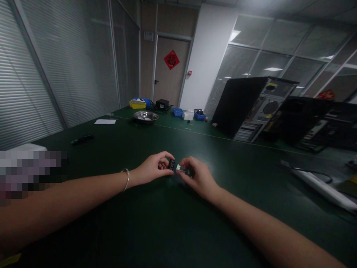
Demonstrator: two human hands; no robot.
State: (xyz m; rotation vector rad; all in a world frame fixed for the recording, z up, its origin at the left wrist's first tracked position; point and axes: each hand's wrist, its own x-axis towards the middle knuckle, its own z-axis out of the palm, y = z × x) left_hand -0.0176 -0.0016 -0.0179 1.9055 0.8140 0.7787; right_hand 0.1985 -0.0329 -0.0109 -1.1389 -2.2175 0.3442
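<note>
Between the thumb and fingers of my left hand (156, 164) is a small black block (172, 164) with light marks on its face; its exact kind is too small to make out. Close beside it, my right hand (198, 175) pinches a small whitish piece (178, 167), with something dark by the fingers. The two pieces face each other with a narrow gap that is hard to judge. Both hands are just above the dark green tabletop (134, 227), and a bracelet circles my left wrist.
A metal bowl (145, 117), a yellow tray (137, 104) and blue bins (200, 114) stand at the back. Black computer towers (245, 108) line the right, with a white power strip (323, 188) nearer. A dark tool-like object (82, 139) and paper (105, 121) lie left.
</note>
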